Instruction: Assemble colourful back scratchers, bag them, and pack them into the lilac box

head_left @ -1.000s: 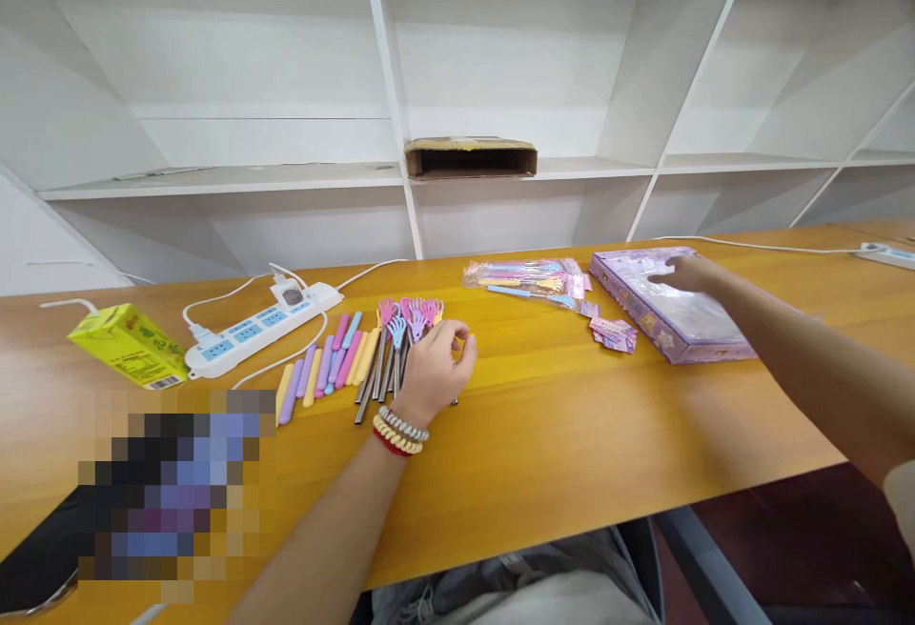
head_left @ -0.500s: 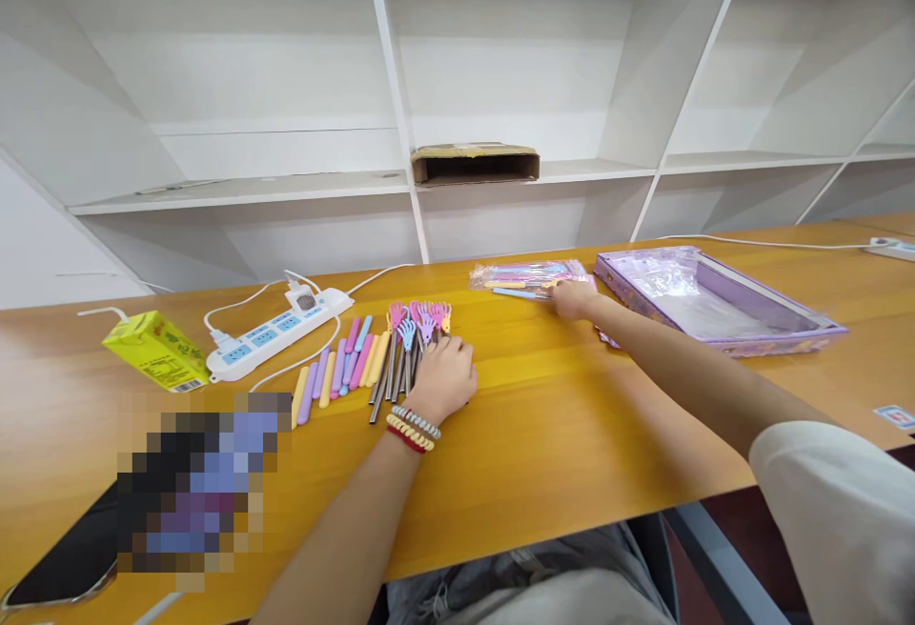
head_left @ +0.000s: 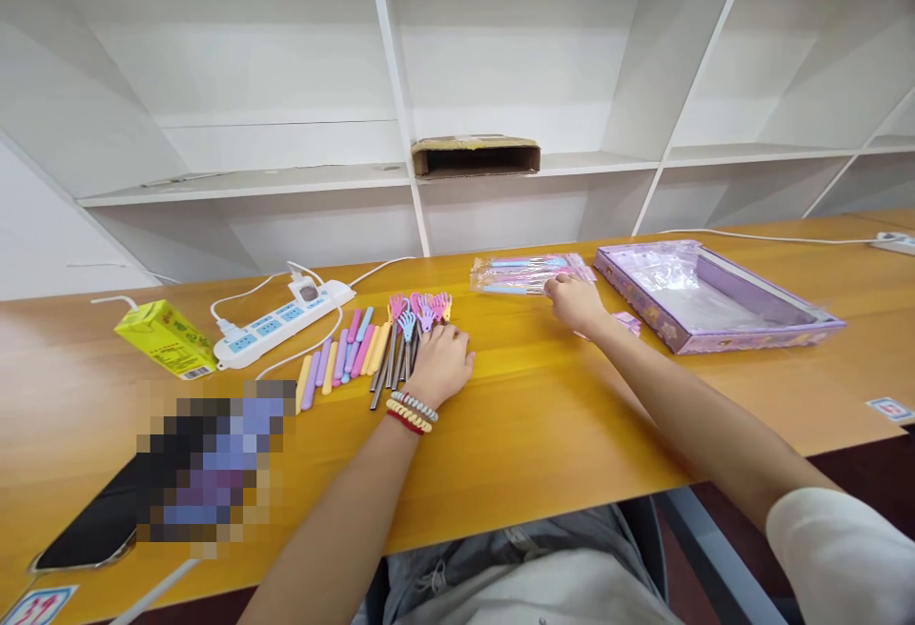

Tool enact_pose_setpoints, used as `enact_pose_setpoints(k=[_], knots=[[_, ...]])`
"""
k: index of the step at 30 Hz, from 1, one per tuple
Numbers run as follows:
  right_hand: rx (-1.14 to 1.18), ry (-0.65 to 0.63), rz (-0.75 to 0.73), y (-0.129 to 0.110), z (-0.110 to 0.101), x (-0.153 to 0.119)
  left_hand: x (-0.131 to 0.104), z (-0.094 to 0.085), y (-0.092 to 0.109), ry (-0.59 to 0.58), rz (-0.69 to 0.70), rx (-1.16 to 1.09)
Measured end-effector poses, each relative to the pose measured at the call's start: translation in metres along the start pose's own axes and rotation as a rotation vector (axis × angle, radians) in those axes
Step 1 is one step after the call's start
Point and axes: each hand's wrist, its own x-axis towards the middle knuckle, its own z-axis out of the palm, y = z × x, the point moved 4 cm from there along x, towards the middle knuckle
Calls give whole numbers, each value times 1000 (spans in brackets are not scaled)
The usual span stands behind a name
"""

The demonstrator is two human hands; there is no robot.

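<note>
Head view: the right hand (head_left: 574, 304) meets the bagged back scratchers (head_left: 507, 272) at their right end.
The bags lie flat toward the back of the wooden desk (head_left: 543, 453), long axis running left to right, ahead of both hands; the right is nearer, its bent fingers at their near edge, though whether they pinch the plastic cannot be told. The left hand (head_left: 439, 366), loosely curled, rests over the right side of the loose hand-headed scratchers (head_left: 407, 325), whose metal shafts point toward the person; its grip cannot be told. Coloured handles (head_left: 363, 349) lie left of them. The purple box (head_left: 643, 309) sits just beyond the bags' right end, the shelving (head_left: 421, 225) behind; desk surface stretches between the hands to the near edge.
</note>
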Motion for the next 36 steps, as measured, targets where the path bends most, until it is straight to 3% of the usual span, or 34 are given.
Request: enact_pose_setpoints(k=[6,11,14,17,20,24,27,29,31,33,36], knots=[[145,-182,35,0,1,22,0,4,-1,-57,-20,-31],[253,-152,58,1,-20,53,-1,4,-1,-48,-22,-66],[448,-103,107,-1,-27,53,-1,0,-2,2,-48,-132],[1045,-80,182,-11,-24,30,1,-7,-3,96,-108,-331],[1587,-199,176,-36,-14,-9,5,-11,-4,154,-201,-726],[1827,-465,87,-80,-1,-56,9,-10,-1,164,-303,-1232],[1805,-625,-142,-104,-2,-73,8,-11,1,126,-339,-1420],[1744,-712,-279,-109,-4,-76,7,-12,3,55,-359,-1498],[1753,-675,-255,-102,-4,-71,4,-13,7,-103,-359,-1531],[1855,-527,-79,-88,-3,-62,0,-13,14,-311,-312,-1514],[1990,-350,190,-70,3,-54,-7,-16,28,-577,-133,-1431]])
